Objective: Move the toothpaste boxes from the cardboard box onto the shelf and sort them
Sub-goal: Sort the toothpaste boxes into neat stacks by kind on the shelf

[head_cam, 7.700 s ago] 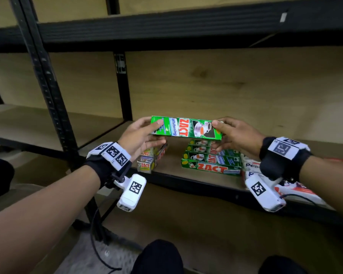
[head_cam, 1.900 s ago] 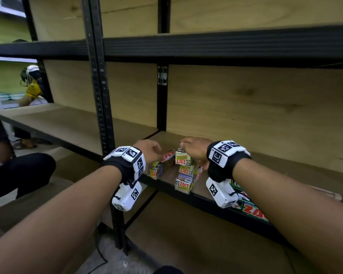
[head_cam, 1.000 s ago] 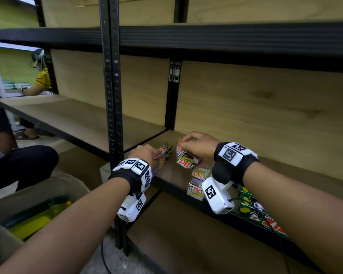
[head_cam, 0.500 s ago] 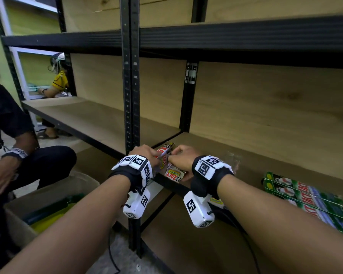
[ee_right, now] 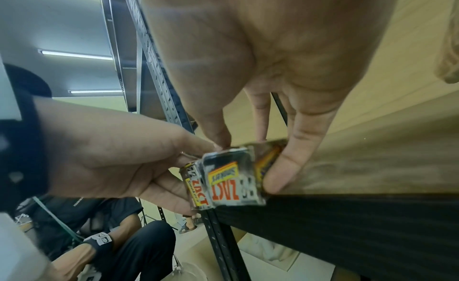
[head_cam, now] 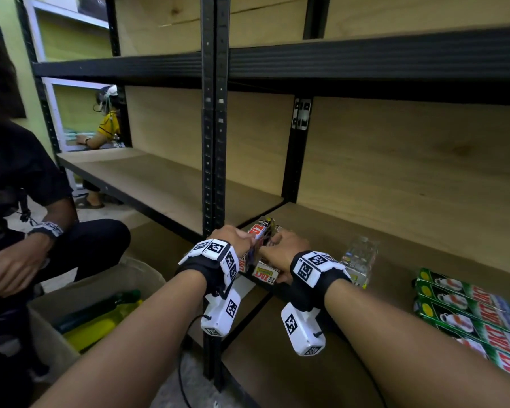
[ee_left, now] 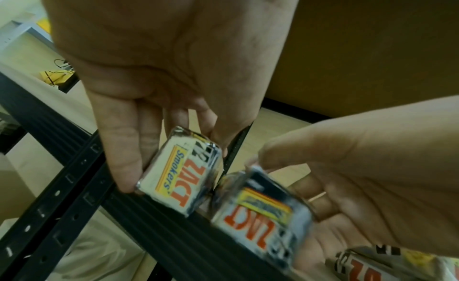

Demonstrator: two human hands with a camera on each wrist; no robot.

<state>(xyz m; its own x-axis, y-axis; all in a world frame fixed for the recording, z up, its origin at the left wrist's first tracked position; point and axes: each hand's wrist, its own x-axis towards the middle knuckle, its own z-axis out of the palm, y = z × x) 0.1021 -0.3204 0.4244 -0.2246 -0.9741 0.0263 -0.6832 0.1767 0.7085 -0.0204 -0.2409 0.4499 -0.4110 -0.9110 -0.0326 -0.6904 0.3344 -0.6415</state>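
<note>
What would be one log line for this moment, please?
left hand: holds ZACT Smokers box | right hand: holds second ZACT box | place: shelf front edge | green ZACT boxes: stacked, right

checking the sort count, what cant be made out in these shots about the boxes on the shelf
- Head view: the left hand and right hand cover most of the ZACT smokers boxes, so their number cannot be counted.
- Left wrist view: the box in the right hand is motion-blurred; its small print is unreadable.
- Head view: the green ZACT stack runs off the right edge.
- Head view: the cardboard box is half hidden by a seated person and the left forearm.
</note>
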